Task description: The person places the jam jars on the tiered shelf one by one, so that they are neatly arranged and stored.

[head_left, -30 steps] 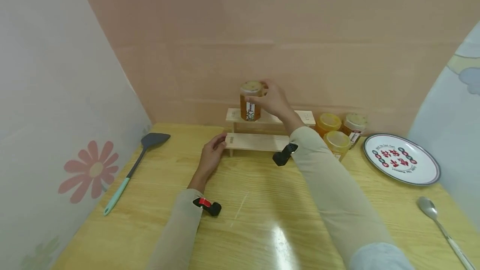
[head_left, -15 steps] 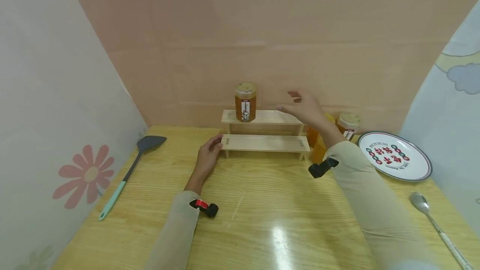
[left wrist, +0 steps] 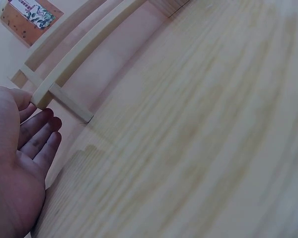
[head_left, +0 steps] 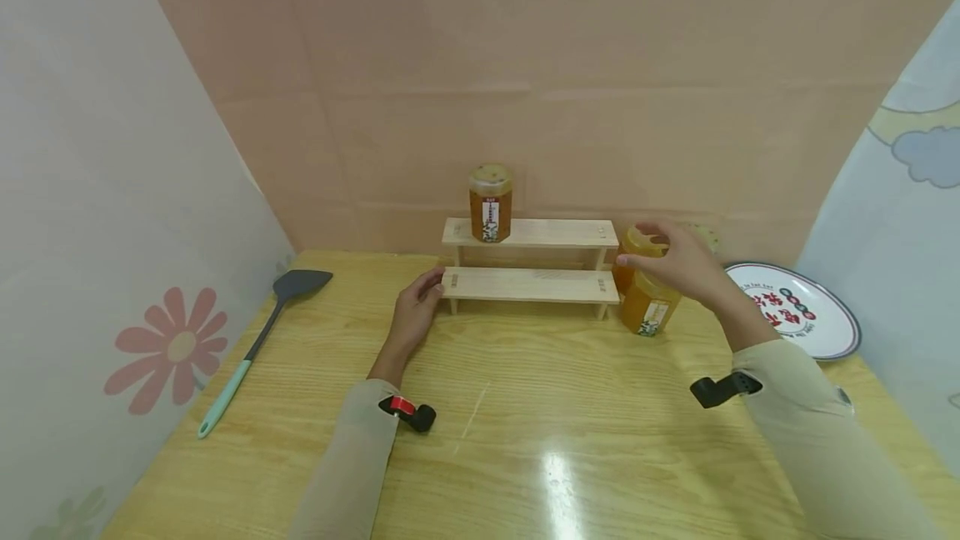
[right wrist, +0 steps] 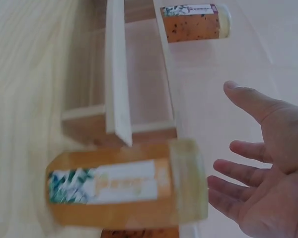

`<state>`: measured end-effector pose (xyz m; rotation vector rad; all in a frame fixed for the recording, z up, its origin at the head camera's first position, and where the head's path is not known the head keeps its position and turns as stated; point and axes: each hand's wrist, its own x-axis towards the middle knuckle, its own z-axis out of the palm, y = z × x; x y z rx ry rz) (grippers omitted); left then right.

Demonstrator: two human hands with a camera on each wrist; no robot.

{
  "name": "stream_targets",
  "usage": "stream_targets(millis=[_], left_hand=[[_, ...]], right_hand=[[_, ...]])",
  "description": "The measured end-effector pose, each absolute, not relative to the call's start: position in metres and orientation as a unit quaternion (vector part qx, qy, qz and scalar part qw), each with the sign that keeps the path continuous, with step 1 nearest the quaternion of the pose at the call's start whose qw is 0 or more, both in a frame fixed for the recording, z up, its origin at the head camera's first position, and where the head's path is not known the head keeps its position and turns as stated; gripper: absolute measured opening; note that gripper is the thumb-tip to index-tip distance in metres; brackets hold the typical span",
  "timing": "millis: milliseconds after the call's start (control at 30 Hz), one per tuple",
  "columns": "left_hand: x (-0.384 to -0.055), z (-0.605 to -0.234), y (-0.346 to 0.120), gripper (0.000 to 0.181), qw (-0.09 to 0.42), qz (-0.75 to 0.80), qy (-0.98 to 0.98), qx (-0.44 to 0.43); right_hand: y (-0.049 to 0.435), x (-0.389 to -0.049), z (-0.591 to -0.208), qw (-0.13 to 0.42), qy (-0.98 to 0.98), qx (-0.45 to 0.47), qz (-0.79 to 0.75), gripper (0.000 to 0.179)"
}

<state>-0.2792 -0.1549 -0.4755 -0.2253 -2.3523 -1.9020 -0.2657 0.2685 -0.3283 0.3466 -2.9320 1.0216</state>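
Note:
A hexagonal jar with amber, dark-flecked contents [head_left: 491, 205] stands upright on the upper step of a two-tier wooden shelf [head_left: 528, 285], toward its left end. My left hand [head_left: 415, 311] touches the left end of the lower step, its fingers fairly straight in the left wrist view. Beyond the shelf's right end, my right hand [head_left: 684, 267] hovers over a labelled jar of amber contents [right wrist: 109, 186]. Its fingers are spread and apart from that jar in the right wrist view. Another amber jar [head_left: 624, 272] stands behind it, and a third is mostly hidden behind the hand.
A dark spatula with a mint handle [head_left: 238, 386] lies at the table's left. At the right, a white plate with red lettering [head_left: 836, 332] is partly covered by the right arm. A tan wall covering [head_left: 360, 148] rises behind the shelf.
My right hand has let go of the jar on the upper step and moved right and down to the other jars. The left hand stays at the shelf's left end. The view has shifted slightly.

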Motion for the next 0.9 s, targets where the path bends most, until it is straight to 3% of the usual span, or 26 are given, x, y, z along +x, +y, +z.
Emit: stream_targets(millis=[267, 500, 900], left_hand=[[-0.284, -0.481, -0.156, 0.041, 0.068, -0.623, -0.776, -0.066], [-0.284, -0.48, -0.158, 0.042, 0.064, -0.627, -0.773, -0.068], [-0.284, -0.48, -0.156, 0.042, 0.066, -0.62, -0.779, -0.062]], right_hand=[[0.298, -0.248, -0.349, 0.004, -0.93, 0.104, 0.353, 0.087], [0.31, -0.242, -0.37, 0.042, -0.939, 0.105, 0.325, 0.079], [0.316, -0.248, -0.389, -0.006, -0.923, 0.093, 0.372, 0.093]])
